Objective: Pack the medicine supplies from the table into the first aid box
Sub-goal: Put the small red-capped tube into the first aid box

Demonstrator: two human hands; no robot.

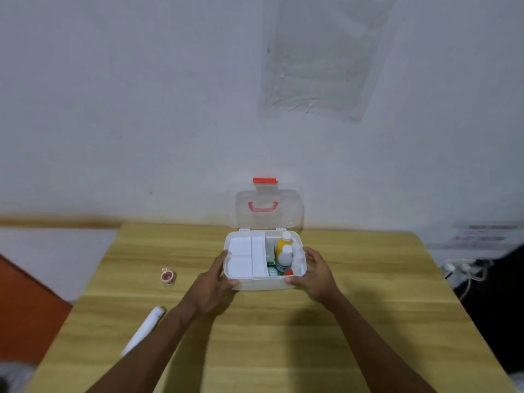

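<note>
A white first aid box (261, 282) stands open at the middle of the wooden table (283, 336), its clear lid (266, 208) with red handle and latch raised against the wall. A white divided tray fills its left half. The right half holds a yellow bottle (283, 243), a white bottle (284, 259), a green pack and a small red item. My left hand (217, 285) grips the box's left front corner. My right hand (314, 272) grips its right front corner. A small red tape roll (168, 276) and a white tube (144, 329) lie on the table to the left.
The table's back edge meets a white wall. A red-orange surface (25, 307) lies beyond the left edge. Cables and a dark object (482, 279) sit off the right edge. A clear plastic sheet (320, 61) hangs on the wall.
</note>
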